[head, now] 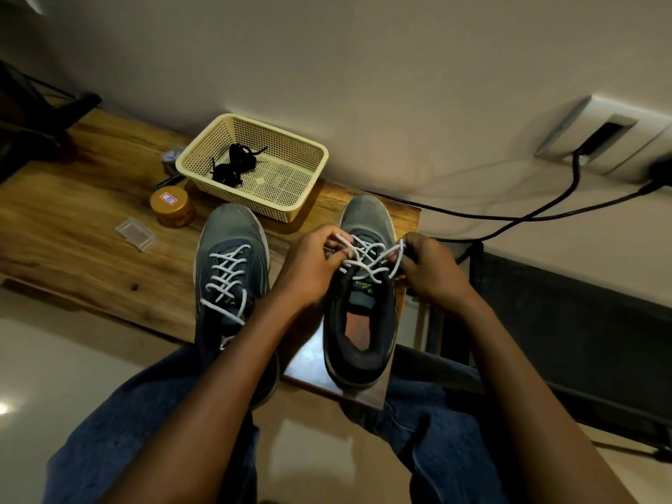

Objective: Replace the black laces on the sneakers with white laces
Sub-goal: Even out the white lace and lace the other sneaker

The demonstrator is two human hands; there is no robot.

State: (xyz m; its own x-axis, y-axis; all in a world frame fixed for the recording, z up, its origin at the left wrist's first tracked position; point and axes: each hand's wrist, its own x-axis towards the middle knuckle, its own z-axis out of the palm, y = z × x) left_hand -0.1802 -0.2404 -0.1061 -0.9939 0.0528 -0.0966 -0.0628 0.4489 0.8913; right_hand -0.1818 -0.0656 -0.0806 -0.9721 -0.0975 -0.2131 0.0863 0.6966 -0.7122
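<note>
Two grey sneakers stand side by side on a wooden table (72,220), toes pointing away from me. The left sneaker (231,249) carries a white lace (227,276) criss-crossed through its eyelets. The right sneaker (363,314) has a white lace (367,258) partly threaded over its tongue. My left hand (312,265) pinches one end of that lace at the shoe's left side. My right hand (431,269) pinches the other end at the shoe's right side. The black laces (232,165) lie bundled in a cream plastic basket (287,209) behind the shoes.
An amber jar (172,207) with a labelled lid and a small clear plastic box (135,235) sit left of the sneakers. Black cables (545,212) run from a wall socket (603,134) at the right. My knees in blue jeans (120,423) are below the table edge.
</note>
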